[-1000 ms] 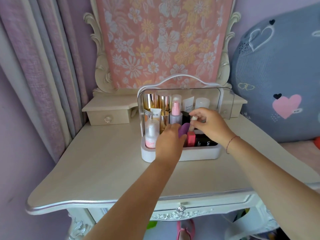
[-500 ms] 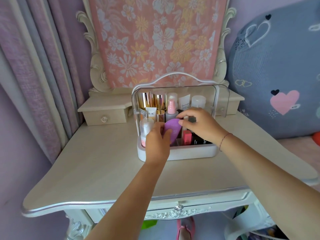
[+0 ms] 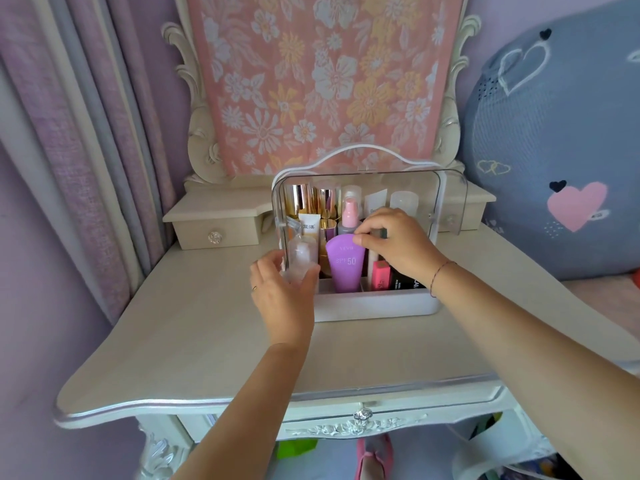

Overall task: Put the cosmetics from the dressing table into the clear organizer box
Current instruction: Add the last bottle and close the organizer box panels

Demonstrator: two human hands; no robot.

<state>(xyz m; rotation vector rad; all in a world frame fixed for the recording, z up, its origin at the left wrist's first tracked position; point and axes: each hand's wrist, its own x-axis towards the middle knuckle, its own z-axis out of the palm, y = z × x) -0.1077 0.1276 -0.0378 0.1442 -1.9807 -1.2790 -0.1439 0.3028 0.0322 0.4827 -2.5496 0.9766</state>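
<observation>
We judge this to be the seating of a late item, with the box already well filled. At the left, our left grip (image 3: 282, 296) rests against the front left corner of the clear organizer box (image 3: 381, 306), fingers apart and relaxed, clamping nothing (it seems to steady the box on the counter (image 3: 207, 323)). Just inside that corner stands a clear pump bottle (image 3: 303, 256), with a white tube (image 3: 309, 226) and gold tubes (image 3: 298, 199) behind it. In the middle front compartment the purple tube (image 3: 344, 268) stands crimped end up, and our right grip (image 3: 394, 244) is pinched together on its top edge. Further right sit a pink lipstick (image 3: 381, 277) and a black item (image 3: 405, 284), lying low. Next, we think, the pinch must release without tipping the tube.
</observation>
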